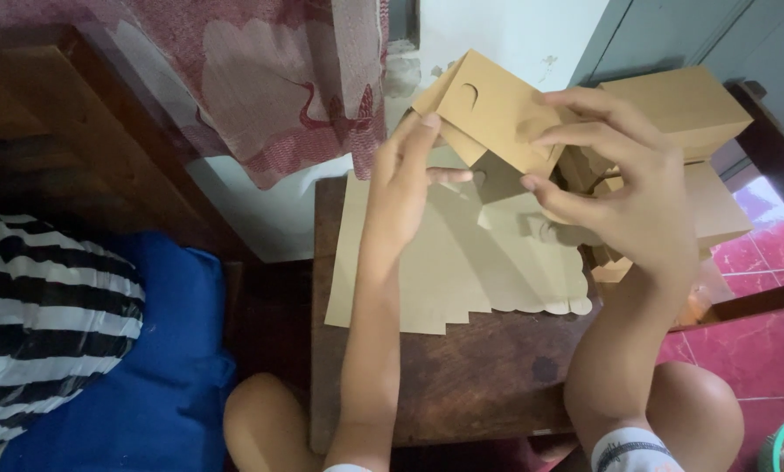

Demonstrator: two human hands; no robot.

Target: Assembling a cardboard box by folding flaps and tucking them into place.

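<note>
A: Item one?

B: Folded box blank (497, 105), tan card, curved slit in the upper panel; held above the table (462, 385), tilted, between both hands.

A: Left hand?

B: Left hand (400, 188) upright, fingers nearly straight and together, fingertips pressed to the blank's left lower edge; thumb stretched right beneath it; a flat-handed brace, not a closed fist.

A: Right hand?

B: Right hand (628, 192) part-open, fingers spread and curved over the blank's right side; index and middle laid on the top panel, thumb below; a light pinch on the card.

A: Beneath them?

B: Flat card sheets (427, 271), pale tan, stacked in steps with a scalloped lower right edge; lying on the dark wooden table, directly under the hands.

A: Further stock?

B: Finished boxes (680, 105), same tan card, piled at the table's far right, behind the right hand; red-patterned cloth (287, 79) hanging at upper left; blue cushion (156, 367) and black-and-white striped fabric (42, 306) at left; red tiled floor (759, 341) at right.
</note>
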